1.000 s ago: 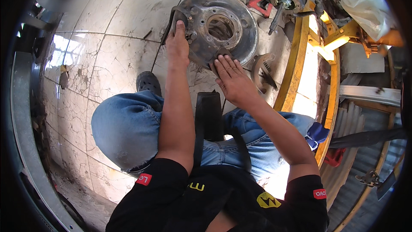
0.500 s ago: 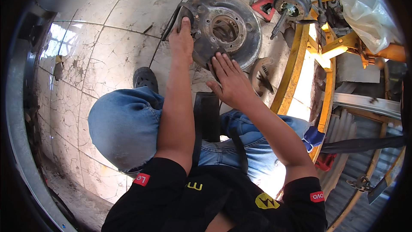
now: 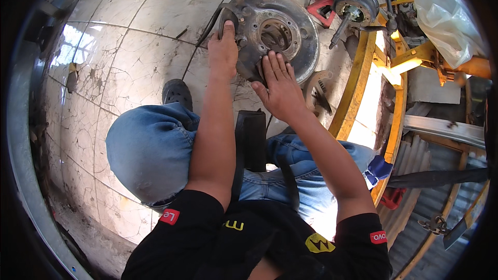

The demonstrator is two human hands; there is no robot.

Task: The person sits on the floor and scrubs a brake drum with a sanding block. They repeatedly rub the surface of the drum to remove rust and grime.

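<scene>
A round metal brake backing plate [image 3: 306,33] with a large centre hole and bolt holes lies on the tiled floor in front of me. My left hand [image 3: 223,54] is closed on a dark curved piece [image 3: 227,16], apparently a brake shoe, at the plate's left edge. Its thumb lies along the top, and the other fingers are mostly hidden. My right hand [image 3: 280,84] rests with straight fingers at the near side of the plate, just below the centre hole. Under its fingertips is a dark piece [image 3: 254,72], mostly covered, whose kind I cannot make out.
A curved brake shoe [image 3: 317,91] lies on the floor right of my right hand. Farther right stand a yellow metal frame [image 3: 355,83], a red stand [image 3: 321,11] and a dark axle hub [image 3: 355,2]. A clear plastic bag [image 3: 448,26] hangs at far right.
My right hand has slid a little away from me across the plate, toward the centre hole. My left hand keeps its hold, almost unmoved.
</scene>
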